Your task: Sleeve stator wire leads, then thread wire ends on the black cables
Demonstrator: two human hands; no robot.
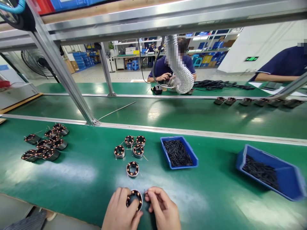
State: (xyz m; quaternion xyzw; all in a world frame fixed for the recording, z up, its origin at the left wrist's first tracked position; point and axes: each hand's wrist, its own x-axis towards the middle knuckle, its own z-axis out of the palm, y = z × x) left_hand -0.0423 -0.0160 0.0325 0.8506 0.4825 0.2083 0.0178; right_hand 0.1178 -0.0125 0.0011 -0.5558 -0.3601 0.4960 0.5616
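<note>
My left hand [121, 207] is closed around a wound motor stator [139, 195], a metal ring with copper coils inside, tilted to face me near the front of the green bench. Its thumb and fingers reach over the ring and into the opening. Just to the right, apart from the ring, my right hand [163, 207] pinches with thumb and forefinger. A tiny dark tip shows at those fingertips, too small to name. Beyond the hands lies a single stator [132, 169], and behind it a group of several stators [138, 151] with loose wire ends.
A blue bin [195, 162] of short black tube-like pieces sits right of centre. Another blue bin [291, 183] with similar pieces stands farther right. More stators [51, 154] cluster at left. A metal post [64, 70] rises from the bench; a co-worker [160, 68] sits opposite behind a flexible duct [184, 81].
</note>
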